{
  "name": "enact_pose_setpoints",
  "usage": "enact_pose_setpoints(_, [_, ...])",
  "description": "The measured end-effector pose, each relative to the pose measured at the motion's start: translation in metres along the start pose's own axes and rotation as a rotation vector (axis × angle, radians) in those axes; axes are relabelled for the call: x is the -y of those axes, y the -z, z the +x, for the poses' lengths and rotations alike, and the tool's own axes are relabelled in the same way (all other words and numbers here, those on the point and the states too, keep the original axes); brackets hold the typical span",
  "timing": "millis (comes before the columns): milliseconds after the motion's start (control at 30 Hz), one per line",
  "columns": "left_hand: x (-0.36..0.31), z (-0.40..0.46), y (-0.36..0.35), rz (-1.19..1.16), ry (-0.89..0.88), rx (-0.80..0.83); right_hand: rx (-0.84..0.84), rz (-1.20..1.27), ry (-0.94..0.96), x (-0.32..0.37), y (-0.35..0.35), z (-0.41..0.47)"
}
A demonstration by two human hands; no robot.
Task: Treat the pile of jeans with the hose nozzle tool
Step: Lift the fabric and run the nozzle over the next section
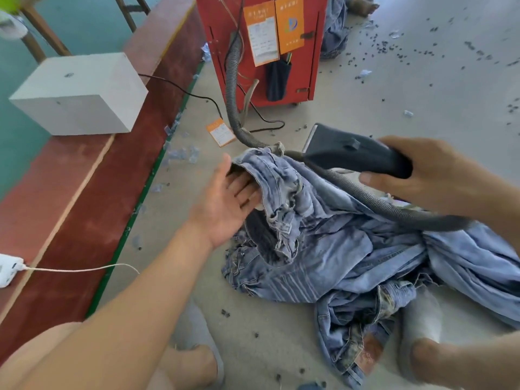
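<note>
You are on a garment workshop floor: bare concrete floor (394, 88) littered with thread scraps (382, 49), red machine cabinet (261, 46) far centre, heaped jeans (351, 249) near right.

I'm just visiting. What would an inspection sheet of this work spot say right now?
Surface: grey concrete floor.
Job's things: pile of jeans on the floor; nozzle tool held above it.
Clutter: dark bits scattered about; orange tag lying loose.
Hands: left hand open, fingers under a denim fold; right hand grips the nozzle.
Cables: ribbed hose runs to the red cabinet; black cord; power strip.
Surroundings: white block on a red ledge.
</note>
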State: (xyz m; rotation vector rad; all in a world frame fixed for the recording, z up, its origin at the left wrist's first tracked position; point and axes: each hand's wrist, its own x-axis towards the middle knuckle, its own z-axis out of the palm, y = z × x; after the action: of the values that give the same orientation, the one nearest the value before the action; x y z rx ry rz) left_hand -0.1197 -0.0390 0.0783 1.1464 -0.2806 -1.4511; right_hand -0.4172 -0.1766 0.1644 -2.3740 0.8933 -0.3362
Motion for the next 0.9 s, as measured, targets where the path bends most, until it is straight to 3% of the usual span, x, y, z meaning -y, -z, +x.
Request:
enact_pose_setpoints(67, [0.037,0.005,-0.011,0.403,0.126,-0.061,-0.016,0.02,-0.015,-0.004,-0.002,0.0])
enact_pose_setpoints(100, [0.052,0.008,-0.015,0.485,0.164,-0.094,-0.011,0.016,-0.021,-0.007,-0.004,0.001])
enact_pose_setpoints(167, [0.059,0.017,-0.021,0.395,0.169,-0.133,0.029,-0.023,-0.035,-0.01,-0.006,0.002])
enact_pose_setpoints(333, [0.019,0.034,-0.024,-0.091,0.023,-0.046,0.157,-0.179,0.011,-0.019,-0.003,-0.003])
enact_pose_setpoints(600, [0.025,0.025,-0.035,-0.177,0.0,-0.063,0.194,-0.289,0.008,-0.034,-0.005,0.001])
enact_pose_setpoints(767, [0.032,0.023,-0.04,-0.202,0.024,-0.016,0.361,-0.301,0.074,-0.016,-0.028,0.007])
enact_pose_setpoints(900, [0.037,0.022,-0.039,-0.125,0.059,-0.025,0.255,-0.194,0.138,0.002,-0.051,0.01])
